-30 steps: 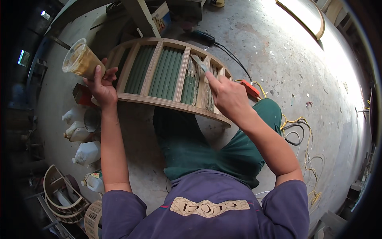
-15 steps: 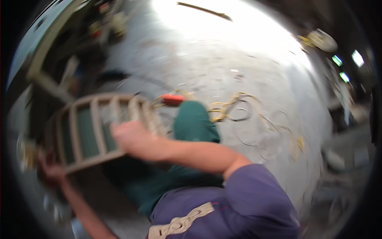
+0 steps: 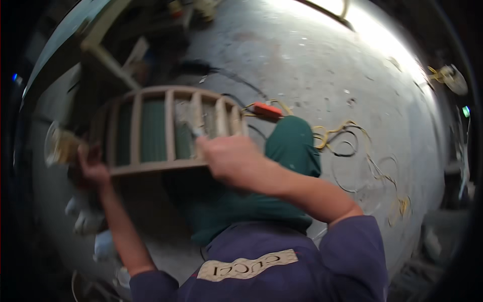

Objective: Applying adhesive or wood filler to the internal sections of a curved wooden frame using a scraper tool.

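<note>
Though blurry, tapered clear cup [image 3: 63, 145] in left fingers [image 3: 82, 157], flat blade [image 3: 197, 132] in right fingers [image 3: 205, 144] over curved wooden frame [image 3: 170, 126].

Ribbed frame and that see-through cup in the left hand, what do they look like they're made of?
The frame looks like bare wood, judging by its pale brown, matte surface. The cup is probably clear plastic, since tan contents show through its wall; blur leaves that open.

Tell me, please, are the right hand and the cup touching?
Apart. The head view shows much of the frame between the right hand and the cup, which the left hand holds.
</note>
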`<state>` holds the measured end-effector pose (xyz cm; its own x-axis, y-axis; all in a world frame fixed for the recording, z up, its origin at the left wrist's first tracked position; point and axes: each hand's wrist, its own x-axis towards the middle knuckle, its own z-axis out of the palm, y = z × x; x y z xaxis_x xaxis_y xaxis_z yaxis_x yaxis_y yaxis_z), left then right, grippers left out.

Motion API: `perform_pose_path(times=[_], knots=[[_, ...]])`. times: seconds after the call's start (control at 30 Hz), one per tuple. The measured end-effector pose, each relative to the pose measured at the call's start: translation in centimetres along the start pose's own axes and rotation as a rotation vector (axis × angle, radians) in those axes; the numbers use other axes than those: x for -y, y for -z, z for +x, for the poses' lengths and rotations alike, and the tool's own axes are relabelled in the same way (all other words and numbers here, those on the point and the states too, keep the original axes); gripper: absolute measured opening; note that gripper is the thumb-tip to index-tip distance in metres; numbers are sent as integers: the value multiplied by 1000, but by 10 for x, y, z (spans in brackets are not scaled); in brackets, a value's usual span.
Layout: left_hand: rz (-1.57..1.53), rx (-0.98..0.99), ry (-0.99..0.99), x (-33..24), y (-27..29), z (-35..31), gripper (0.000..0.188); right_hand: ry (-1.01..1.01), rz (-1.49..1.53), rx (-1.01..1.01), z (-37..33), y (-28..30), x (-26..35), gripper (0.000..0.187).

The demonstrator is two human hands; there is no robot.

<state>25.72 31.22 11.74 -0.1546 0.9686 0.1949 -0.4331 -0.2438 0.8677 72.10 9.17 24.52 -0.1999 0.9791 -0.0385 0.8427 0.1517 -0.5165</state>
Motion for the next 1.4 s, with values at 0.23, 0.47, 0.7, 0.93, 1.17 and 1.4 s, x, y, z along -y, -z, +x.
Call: perform_pose_path(times=[0.23,0.47,0.7,0.93,1.17,1.4], knots=[[213,-89,-237,-48,-137,-53,66,99,-117,-267,50,-25,-44,28],[211,-98,-194,-44,-120,-48,54,149,-33,-171,-19,-15,-13,30],[300,-25,-230,-42,-130,-47,60,83,-197,-210,48,-31,-47,31],[247,-74,-233,-45,-136,-53,66,127,-48,-64,-27,-9,-7,32],[276,-70,-237,-42,-132,-49,67,103,-81,-220,42,-17,-36,31],[266,-60,-211,-43,-125,-51,55,227,48,-84,-34,-9,0,36]])
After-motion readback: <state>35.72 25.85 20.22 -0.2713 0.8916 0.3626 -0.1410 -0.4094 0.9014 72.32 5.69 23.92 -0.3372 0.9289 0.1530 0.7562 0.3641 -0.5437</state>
